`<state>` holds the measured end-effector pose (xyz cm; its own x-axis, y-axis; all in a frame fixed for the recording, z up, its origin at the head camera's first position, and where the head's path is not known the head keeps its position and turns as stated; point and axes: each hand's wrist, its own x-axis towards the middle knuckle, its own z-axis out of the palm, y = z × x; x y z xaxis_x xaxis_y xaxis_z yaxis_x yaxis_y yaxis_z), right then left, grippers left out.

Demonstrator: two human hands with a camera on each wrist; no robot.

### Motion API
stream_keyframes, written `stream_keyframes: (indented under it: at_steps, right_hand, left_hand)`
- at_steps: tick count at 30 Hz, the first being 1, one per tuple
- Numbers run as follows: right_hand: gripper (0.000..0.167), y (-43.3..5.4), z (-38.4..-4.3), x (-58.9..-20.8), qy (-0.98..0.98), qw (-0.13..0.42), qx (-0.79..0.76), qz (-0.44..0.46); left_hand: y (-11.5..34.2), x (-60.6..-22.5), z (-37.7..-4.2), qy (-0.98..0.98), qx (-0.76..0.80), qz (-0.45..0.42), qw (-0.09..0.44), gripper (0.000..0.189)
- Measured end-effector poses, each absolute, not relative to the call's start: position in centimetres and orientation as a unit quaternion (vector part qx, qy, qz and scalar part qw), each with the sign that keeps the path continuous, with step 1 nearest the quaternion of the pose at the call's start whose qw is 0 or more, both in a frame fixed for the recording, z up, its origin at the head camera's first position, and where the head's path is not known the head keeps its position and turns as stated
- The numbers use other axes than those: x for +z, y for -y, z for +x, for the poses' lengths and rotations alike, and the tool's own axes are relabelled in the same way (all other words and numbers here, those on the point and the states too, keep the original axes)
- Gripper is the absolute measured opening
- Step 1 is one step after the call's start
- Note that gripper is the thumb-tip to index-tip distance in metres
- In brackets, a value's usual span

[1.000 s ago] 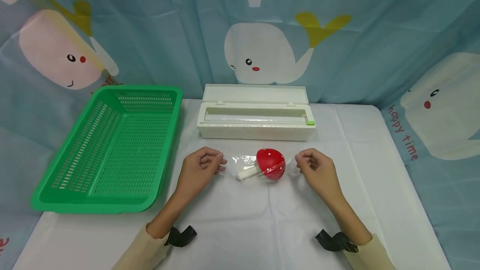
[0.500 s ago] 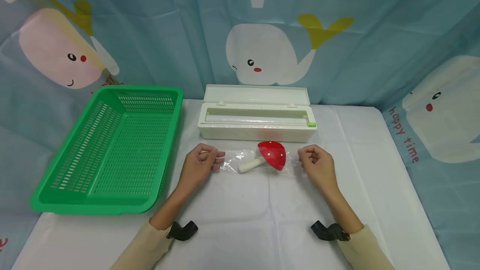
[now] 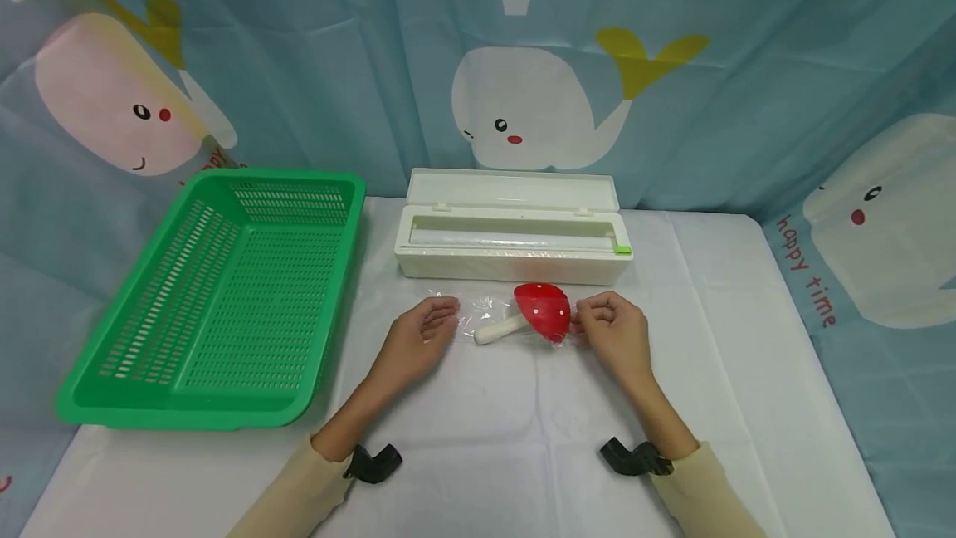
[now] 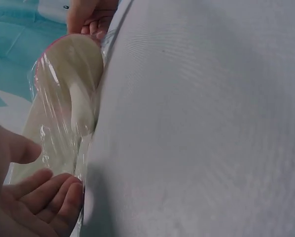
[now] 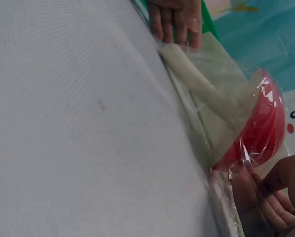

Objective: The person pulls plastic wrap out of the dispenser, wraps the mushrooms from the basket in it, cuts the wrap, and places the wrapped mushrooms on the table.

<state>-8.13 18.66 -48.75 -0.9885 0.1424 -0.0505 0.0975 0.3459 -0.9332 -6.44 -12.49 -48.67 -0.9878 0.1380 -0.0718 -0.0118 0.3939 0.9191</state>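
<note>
A toy mushroom (image 3: 543,311), red cap with white dots and a pale stem (image 5: 197,79), lies on its side inside clear plastic wrap (image 4: 51,148). At the stem end, my left hand (image 3: 420,337) touches the wrap with extended fingers (image 4: 58,202), its thumb apart from them. On the cap side, my right hand (image 3: 618,335) holds the loose wrap right at the cap's edge, thumb bent over the fingers (image 5: 246,195). Its fingertips are partly behind the film in the right wrist view.
Just behind the mushroom stands a white plastic wrap dispenser (image 3: 515,266), lid (image 3: 511,188) raised, with a roll (image 3: 508,239) inside and a green slider (image 3: 622,250). A green basket (image 3: 299,405) sits at the left. A whale-printed curtain (image 3: 336,65) surrounds the white-clothed table (image 3: 508,455).
The mushroom was lifted slightly toward the dispenser, wrap stretched between the hands. Since then both hands moved inward, closer to it; the left hand's fingers have straightened.
</note>
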Motion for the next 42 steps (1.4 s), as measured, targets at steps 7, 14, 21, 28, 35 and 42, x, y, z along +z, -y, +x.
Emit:
stream_keyframes:
  at_steps: [7, 14, 21, 28, 35, 42]
  right_hand:
    - [0.017, -18.5, -7.7, -49.1, 0.817, 0.007, 0.574, -0.055]
    - [0.018, -18.4, -7.0, -49.2, 0.798, -0.021, 0.601, -0.029]
    - [0.026, -18.3, -5.9, -48.6, 0.803, -0.026, 0.596, 0.003]
    - [0.03, -18.3, -4.4, -47.9, 0.86, 0.116, 0.495, 0.055]
    - [0.021, -17.6, -3.6, -48.0, 0.862, 0.251, 0.43, 0.097]
    - [0.016, -16.8, -2.9, -48.1, 0.839, 0.244, 0.451, 0.183]
  left_hand:
    - [11.4, -48.5, -5.6, -0.905, 0.41, 0.1, 0.049, 0.043]
    - [10.4, -48.4, -5.1, -0.937, 0.32, 0.141, -0.002, 0.041]
    - [10.4, -48.5, -5.0, -0.947, 0.296, 0.127, -0.013, 0.035]
    - [10.5, -48.4, -5.1, -0.947, 0.297, 0.123, -0.02, 0.03]
    - [10.3, -48.1, -5.0, -0.945, 0.3, 0.125, -0.021, 0.021]
    - [9.9, -47.4, -4.5, -0.938, 0.303, 0.157, -0.054, 0.022]
